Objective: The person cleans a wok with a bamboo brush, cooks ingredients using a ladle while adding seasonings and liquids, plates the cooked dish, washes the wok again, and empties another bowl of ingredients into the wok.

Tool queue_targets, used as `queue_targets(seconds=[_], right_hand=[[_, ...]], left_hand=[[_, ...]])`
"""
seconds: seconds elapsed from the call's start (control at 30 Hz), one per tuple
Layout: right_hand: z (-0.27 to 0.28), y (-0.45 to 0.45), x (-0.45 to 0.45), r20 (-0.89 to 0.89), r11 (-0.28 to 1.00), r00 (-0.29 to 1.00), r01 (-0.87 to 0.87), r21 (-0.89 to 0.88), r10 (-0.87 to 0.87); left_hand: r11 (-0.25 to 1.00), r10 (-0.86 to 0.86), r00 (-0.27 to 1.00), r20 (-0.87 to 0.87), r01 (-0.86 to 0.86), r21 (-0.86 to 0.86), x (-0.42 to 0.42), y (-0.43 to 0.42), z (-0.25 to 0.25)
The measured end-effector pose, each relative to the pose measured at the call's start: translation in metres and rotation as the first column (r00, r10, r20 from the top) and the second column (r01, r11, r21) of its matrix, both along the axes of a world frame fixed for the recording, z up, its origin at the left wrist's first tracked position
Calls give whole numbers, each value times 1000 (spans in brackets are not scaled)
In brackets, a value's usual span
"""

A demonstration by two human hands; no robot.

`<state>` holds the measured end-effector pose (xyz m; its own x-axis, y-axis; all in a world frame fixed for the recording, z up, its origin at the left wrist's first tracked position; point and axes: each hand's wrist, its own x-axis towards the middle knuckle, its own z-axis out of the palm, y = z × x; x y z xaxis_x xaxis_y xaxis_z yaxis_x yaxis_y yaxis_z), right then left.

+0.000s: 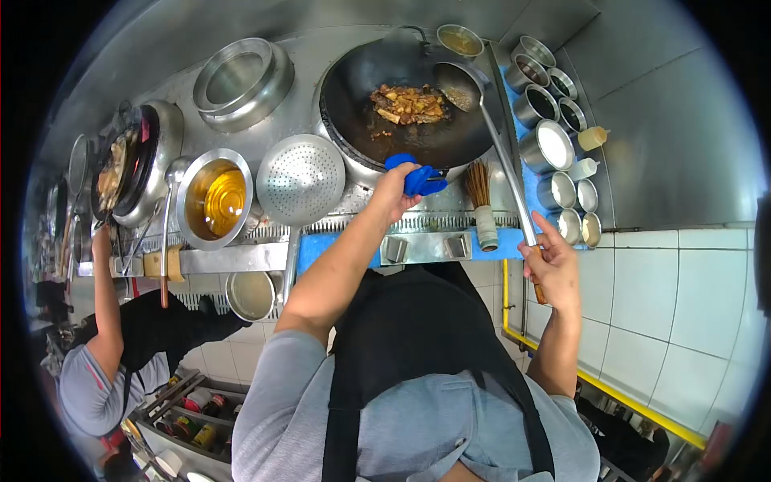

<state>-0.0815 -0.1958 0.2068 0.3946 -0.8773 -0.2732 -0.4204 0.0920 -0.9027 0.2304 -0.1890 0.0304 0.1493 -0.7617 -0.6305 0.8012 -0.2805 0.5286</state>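
Observation:
A large black wok (353, 104) sits on the stove with browned food pieces (409, 105) in its middle. My left hand (397, 191) grips a folded blue cloth (416, 177) at the wok's near rim. On the right, my right hand (550, 261) holds the wooden handle of a long metal ladle (502, 149), some of its fingers extended. The ladle's bowl rests inside the wok, right of the food, with some bits and liquid in it. Between my hands, a bamboo brush (482, 205) lies at the counter's front edge.
Left of the wok are a perforated strainer (301, 179), a pot of yellow oil (186, 201) and stacked metal pots (277, 88). Seasoning containers (554, 145) line the right side. Another person (104, 321) works at a second wok on the far left.

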Motion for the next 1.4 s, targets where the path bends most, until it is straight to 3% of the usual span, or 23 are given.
queue_targets(seconds=[0.13,0.27,0.37,0.4,0.5,0.53,0.63,0.67,0.77,0.8,0.83,0.9,1.0,1.13,1.23,1.33,1.4], right_hand=[[-12,-5,1,28,999,998,51,3,-51],[-14,-4,9,29,992,992,118,53,-120],[-28,3,16,70,981,983,164,105,-172],[-33,5,21,92,977,978,173,124,-185],[-55,16,43,90,976,989,102,195,-121],[-51,25,60,52,974,997,41,225,-54],[-35,58,102,301,937,954,-95,337,-12],[-27,58,105,379,902,925,-148,406,-19],[-20,42,108,572,772,811,-286,567,-120],[-24,30,106,616,730,768,-320,604,-173],[-28,21,105,658,687,720,-366,628,-218],[-40,24,95,651,694,746,-395,602,-141],[-48,28,67,618,670,779,-402,624,-107],[-58,20,31,563,656,826,-433,619,14],[-92,-4,12,521,631,851,-443,638,71],[-105,-39,8,501,575,863,-439,691,58],[-103,-61,10,510,589,847,-491,641,150]], left_hand=[[997,-40,999,-29,42,58,-3,-4,6],[999,9,1000,-23,-10,-39,1,-11,-24],[981,174,963,207,-152,-117,-3,-11,-62],[978,171,906,387,-110,-175,-8,1,-54],[998,-2,540,841,58,-36,-2,22,-82],[999,33,413,910,-30,-22,-1,20,-110],[989,-115,559,821,143,42,9,33,-54],[983,-131,541,831,182,36,9,37,-36],[1000,-18,723,690,12,15,2,41,-7],[998,-18,871,490,41,-36,4,47,2],[1000,-28,925,379,25,14,0,54,2],[994,-7,988,155,-10,107,-7,75,2],[995,94,991,96,-95,3,-32,96,-4],[996,86,990,108,-86,-8,-53,98,5],[995,88,994,-66,-85,46,-64,90,39],[998,59,995,-77,-59,-2,-82,77,21],[997,68,993,-99,-70,-18,-94,64,0]])
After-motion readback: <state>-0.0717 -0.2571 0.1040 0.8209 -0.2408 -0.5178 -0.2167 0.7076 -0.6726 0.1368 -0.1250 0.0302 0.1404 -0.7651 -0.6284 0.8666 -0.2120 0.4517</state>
